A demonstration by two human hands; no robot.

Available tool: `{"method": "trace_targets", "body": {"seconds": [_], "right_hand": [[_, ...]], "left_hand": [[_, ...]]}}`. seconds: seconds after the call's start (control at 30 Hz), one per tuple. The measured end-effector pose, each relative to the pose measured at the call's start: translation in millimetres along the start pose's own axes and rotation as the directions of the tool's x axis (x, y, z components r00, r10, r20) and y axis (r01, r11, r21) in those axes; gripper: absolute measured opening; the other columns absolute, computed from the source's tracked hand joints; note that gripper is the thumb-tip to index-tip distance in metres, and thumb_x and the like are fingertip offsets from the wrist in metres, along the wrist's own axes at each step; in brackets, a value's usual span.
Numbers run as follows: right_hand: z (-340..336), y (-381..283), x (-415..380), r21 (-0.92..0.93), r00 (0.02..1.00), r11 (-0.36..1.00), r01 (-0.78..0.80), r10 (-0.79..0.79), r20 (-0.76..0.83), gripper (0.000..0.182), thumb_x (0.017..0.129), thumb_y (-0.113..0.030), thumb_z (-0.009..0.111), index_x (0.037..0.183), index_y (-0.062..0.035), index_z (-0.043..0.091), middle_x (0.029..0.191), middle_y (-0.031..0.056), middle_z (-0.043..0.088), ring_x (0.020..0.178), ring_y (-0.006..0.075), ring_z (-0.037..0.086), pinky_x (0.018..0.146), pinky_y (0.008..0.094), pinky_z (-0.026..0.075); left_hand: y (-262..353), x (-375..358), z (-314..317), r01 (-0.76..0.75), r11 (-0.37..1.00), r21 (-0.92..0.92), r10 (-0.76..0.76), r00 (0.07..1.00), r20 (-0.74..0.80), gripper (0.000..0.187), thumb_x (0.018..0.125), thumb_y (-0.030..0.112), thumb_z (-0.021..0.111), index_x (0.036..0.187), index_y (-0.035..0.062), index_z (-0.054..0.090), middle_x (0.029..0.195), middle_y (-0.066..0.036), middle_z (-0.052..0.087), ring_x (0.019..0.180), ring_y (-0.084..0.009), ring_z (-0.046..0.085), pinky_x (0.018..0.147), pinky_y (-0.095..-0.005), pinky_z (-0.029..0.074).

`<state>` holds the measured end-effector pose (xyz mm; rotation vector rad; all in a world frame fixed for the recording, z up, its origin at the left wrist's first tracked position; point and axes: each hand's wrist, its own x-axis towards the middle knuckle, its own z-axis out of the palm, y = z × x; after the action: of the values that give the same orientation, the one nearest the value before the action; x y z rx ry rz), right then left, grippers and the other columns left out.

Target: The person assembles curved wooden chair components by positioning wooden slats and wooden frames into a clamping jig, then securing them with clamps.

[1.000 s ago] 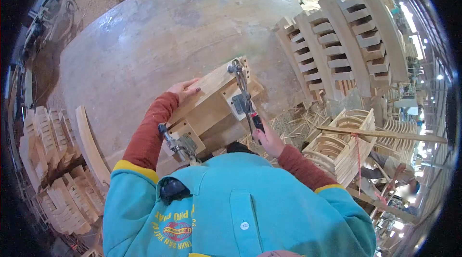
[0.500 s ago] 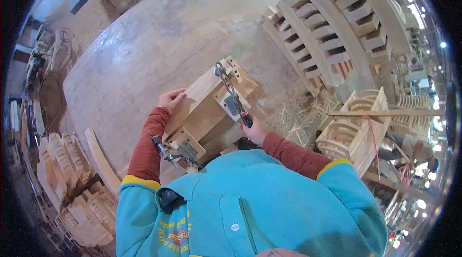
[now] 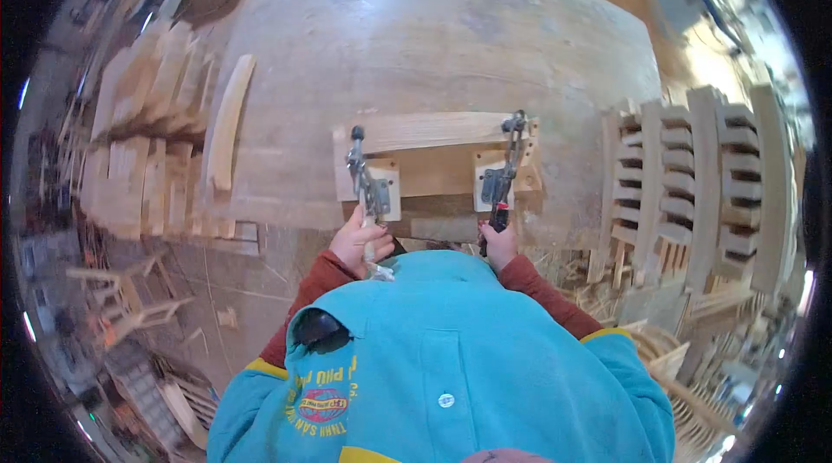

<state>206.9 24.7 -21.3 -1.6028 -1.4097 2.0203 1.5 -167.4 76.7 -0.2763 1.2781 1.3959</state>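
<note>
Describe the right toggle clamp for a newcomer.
On the worktable, find the wooden jig at the near edge. The toggle clamp is at its right end, handle in the right hand. Red on that handle sets it apart from the left clamp.
</note>
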Motion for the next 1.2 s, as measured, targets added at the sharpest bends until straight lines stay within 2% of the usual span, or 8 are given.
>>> {"method": "trace_targets", "body": {"seconds": [0.17,0.4,0.6,0.77,0.9,1.0,1.07,1.2], "right_hand": [[-12,17,14,-0.067,0.993,0.993,0.097,-0.093,0.067,0.008,0.080,-0.006,0.059,0.083,-0.0037,0.052,0.065,0.0028,0.053,0.053,0.0136,0.053,0.048,0.0296,0.044],[-12,32,24,-0.227,0.968,0.942,0.247,-0.251,0.015,0.014,0.078,-0.007,0.058,0.088,-0.0057,0.048,0.064,0.0033,0.052,0.051,0.0138,0.054,0.046,0.0300,0.044],[-10,3,-1,-0.424,0.921,0.842,0.334,-0.387,-0.042,0.027,0.077,-0.014,0.058,0.100,-0.0053,0.046,0.071,0.0145,0.056,0.065,0.0265,0.059,0.061,0.0385,0.047],[-12,1,-4,-0.322,0.972,0.919,0.230,-0.236,0.020,0.046,0.075,-0.015,0.059,0.117,-0.0048,0.043,0.076,0.0164,0.057,0.072,0.0307,0.058,0.067,0.0411,0.045],[-17,-3,4,-0.286,0.952,0.909,0.305,-0.294,0.079,0.067,0.075,-0.015,0.060,0.135,-0.0091,0.032,0.074,0.0118,0.055,0.070,0.0258,0.058,0.067,0.0389,0.046],[-21,-7,25,-0.342,0.950,0.887,0.311,-0.291,0.110,0.073,0.075,-0.018,0.061,0.139,-0.0144,0.026,0.078,0.0158,0.056,0.073,0.0294,0.058,0.069,0.0389,0.046],[-28,-32,53,-0.388,0.957,0.876,0.286,-0.242,0.159,0.075,0.073,-0.023,0.061,0.138,-0.0144,0.024,0.090,0.0267,0.060,0.086,0.0415,0.059,0.076,0.0442,0.046],[-39,-110,106,-0.448,0.906,0.787,0.423,-0.356,0.231,0.068,0.080,-0.027,0.057,0.138,-0.0193,0.023,0.087,0.0263,0.060,0.081,0.0417,0.060,0.072,0.0464,0.047]], "left_hand": [[-72,50,-45,-0.382,0.670,0.637,0.534,0.844,-0.056,0.093,0.067,-0.003,0.058,0.143,0.0119,0.007,0.129,-0.018,0.042,0.098,-0.0325,0.054,0.083,-0.0320,0.044],[-75,83,-44,-0.325,0.771,0.547,0.499,0.843,-0.202,0.072,0.068,0.004,0.058,0.135,0.0058,0.031,0.106,-0.011,0.057,0.073,-0.0150,0.056,0.062,-0.0277,0.048],[-90,89,-47,-0.323,0.735,0.596,0.555,0.791,-0.256,0.050,0.075,0.010,0.058,0.124,0.0031,0.047,0.092,-0.008,0.062,0.077,-0.0161,0.058,0.071,-0.0308,0.047],[-99,105,-58,-0.372,0.708,0.600,0.621,0.733,-0.279,0.040,0.077,0.012,0.060,0.115,0.0016,0.052,0.092,-0.009,0.063,0.079,-0.0164,0.059,0.072,-0.0303,0.047],[-70,76,-8,-0.497,0.707,0.503,0.652,0.734,-0.192,0.017,0.081,0.015,0.063,0.087,0.0065,0.050,0.060,-0.001,0.048,0.043,-0.0115,0.043,0.039,-0.0271,0.034],[-81,94,-19,-0.352,0.819,0.454,0.512,0.804,-0.301,0.034,0.079,0.009,0.064,0.109,0.0069,0.048,0.070,-0.001,0.053,0.047,-0.0105,0.046,0.040,-0.0248,0.037],[-80,106,2,-0.395,0.825,0.404,0.537,0.773,-0.339,0.034,0.078,0.009,0.065,0.108,0.0055,0.048,0.071,-0.002,0.054,0.047,-0.0109,0.046,0.040,-0.0255,0.038],[-67,157,25,-0.439,0.756,0.486,0.629,0.693,-0.352,0.034,0.076,0.010,0.067,0.104,0.0016,0.048,0.073,-0.004,0.055,0.048,-0.0118,0.049,0.042,-0.0271,0.041]]}}
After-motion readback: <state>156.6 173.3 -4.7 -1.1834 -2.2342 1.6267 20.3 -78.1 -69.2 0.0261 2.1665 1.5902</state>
